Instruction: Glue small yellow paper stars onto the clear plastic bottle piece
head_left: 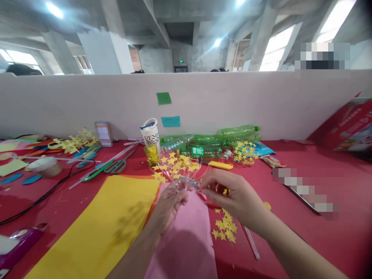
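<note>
Two bare hands work above a red-covered counter (302, 155), and the left hand (176, 195) has its fingers closed around the gathered base of a spray of clear strands (176, 164) tipped with yellow stars. That spray stands upright in the middle of the view, above the far end of a pink sheet (186, 244). Just to its right is the right hand (222, 190), its thumb and fingers bent toward each other; whether anything thin is pinched between them cannot be told. Partly hidden under this hand is a red-handled tool (215, 205).

Nearer the person, a loose pile of yellow stars (225, 228) lies beside the pink sheet's right edge, with a slender clear tube (251, 243) to the right of the pile. A large yellow sheet (95, 224) lies to the left of the pink one, an orange edge showing between them.

Behind the spray, several green plastic bottles (210, 139) lie on their sides along the white partition (203, 93), and a white cup (150, 135) with dark markings stands left of them. A yellow-handled cutter (221, 166) lies in front of the bottles. Farther left, beyond the yellow sheet, rest green-handled scissors (117, 166).
</note>
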Demonstrator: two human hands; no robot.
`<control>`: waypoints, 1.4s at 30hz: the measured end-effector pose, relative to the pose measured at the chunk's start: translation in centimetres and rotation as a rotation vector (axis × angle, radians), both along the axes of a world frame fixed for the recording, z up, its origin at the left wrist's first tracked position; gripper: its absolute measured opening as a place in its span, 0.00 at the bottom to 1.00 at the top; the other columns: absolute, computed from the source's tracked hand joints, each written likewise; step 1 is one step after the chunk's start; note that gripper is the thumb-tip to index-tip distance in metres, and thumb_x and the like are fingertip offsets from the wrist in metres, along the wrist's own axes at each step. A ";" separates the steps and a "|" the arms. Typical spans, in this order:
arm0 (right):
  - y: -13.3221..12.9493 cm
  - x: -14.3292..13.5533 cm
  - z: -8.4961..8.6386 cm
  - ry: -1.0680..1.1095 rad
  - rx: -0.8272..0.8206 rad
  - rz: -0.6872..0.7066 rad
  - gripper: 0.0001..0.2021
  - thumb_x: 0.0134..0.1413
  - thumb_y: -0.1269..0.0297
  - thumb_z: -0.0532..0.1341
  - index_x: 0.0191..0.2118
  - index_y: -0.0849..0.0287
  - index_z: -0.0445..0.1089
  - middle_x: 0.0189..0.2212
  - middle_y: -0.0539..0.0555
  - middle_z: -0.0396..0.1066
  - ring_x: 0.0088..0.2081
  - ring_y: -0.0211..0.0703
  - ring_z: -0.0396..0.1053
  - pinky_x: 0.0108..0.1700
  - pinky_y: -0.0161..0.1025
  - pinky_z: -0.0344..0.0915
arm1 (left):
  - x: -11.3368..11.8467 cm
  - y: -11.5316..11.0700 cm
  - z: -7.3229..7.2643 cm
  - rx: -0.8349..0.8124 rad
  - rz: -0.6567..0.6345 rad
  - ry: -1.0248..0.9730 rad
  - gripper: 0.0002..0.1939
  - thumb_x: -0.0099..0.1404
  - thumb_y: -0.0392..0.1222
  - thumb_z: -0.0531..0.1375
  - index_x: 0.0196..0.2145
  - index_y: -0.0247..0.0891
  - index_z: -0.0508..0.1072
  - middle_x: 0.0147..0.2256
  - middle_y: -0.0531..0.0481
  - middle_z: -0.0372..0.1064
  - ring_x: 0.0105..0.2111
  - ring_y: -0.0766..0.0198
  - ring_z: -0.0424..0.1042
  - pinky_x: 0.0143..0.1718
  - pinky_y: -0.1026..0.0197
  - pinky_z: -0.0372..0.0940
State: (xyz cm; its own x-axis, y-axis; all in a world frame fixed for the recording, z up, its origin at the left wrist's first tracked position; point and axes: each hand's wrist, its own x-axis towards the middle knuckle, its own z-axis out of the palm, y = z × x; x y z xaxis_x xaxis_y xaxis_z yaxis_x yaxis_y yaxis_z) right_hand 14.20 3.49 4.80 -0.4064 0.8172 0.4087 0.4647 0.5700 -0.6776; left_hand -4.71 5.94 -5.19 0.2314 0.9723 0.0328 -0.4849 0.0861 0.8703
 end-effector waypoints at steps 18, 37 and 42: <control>-0.6 -0.4 -0.1 0.053 0.126 0.049 0.06 0.58 0.73 0.57 0.35 0.56 0.70 0.31 0.50 0.73 0.32 0.36 0.69 0.34 0.34 0.66 | 0.5 -0.5 0.2 0.003 -0.081 0.064 0.08 0.56 0.39 0.64 0.35 0.37 0.74 0.26 0.54 0.64 0.24 0.71 0.60 0.28 0.66 0.58; -1.1 -1.1 -0.2 0.151 0.093 -0.051 0.08 0.53 0.74 0.59 0.34 0.54 0.73 0.28 0.47 0.76 0.29 0.35 0.73 0.31 0.32 0.68 | 0.3 -0.5 0.2 -0.021 -0.046 0.057 0.08 0.52 0.39 0.67 0.28 0.36 0.72 0.24 0.53 0.65 0.24 0.69 0.62 0.28 0.65 0.59; -1.3 -1.1 -0.3 0.149 0.097 -0.050 0.07 0.56 0.71 0.58 0.34 0.54 0.73 0.27 0.48 0.76 0.27 0.36 0.73 0.28 0.33 0.68 | 0.3 -0.5 0.0 -0.006 -0.054 0.057 0.07 0.53 0.39 0.66 0.29 0.36 0.72 0.27 0.52 0.67 0.25 0.70 0.62 0.29 0.65 0.59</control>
